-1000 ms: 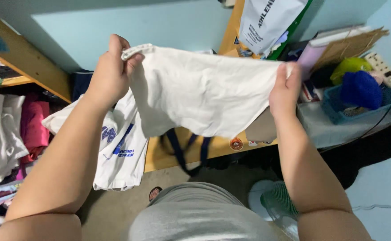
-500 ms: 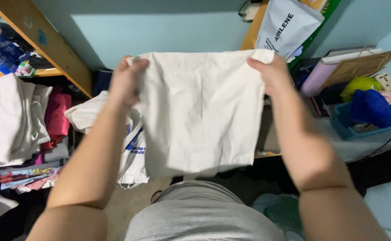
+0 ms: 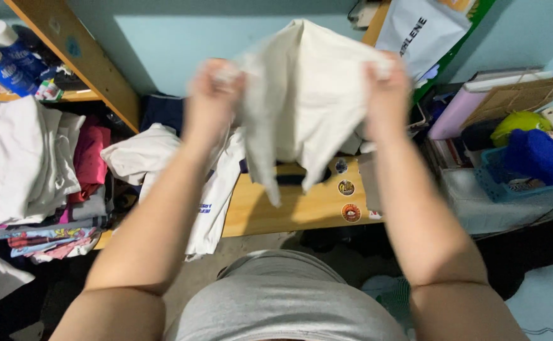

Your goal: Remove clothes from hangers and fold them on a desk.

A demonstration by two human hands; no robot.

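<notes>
A white cloth bag (image 3: 301,95) hangs in the air in front of me, bunched and motion-blurred. My left hand (image 3: 212,95) grips its left top corner and my right hand (image 3: 387,88) grips its right top corner. Both hands are raised at about the same height, roughly a bag's width apart. Below the cloth lies a low wooden surface (image 3: 289,205) with round stickers. Another white bag with blue print (image 3: 216,196) drapes over its left end.
A wooden shelf at left holds folded white clothes (image 3: 17,158), pink garments (image 3: 90,158) and blue bottles (image 3: 5,53). A grey pouch (image 3: 424,31) hangs at top right. A blue basket (image 3: 510,180) with a blue woolly item sits at right, a fan (image 3: 390,293) below.
My hands have drawn closer together and risen. The cloth, held flat and spread before, has now bunched and flipped upward, blurred with motion.
</notes>
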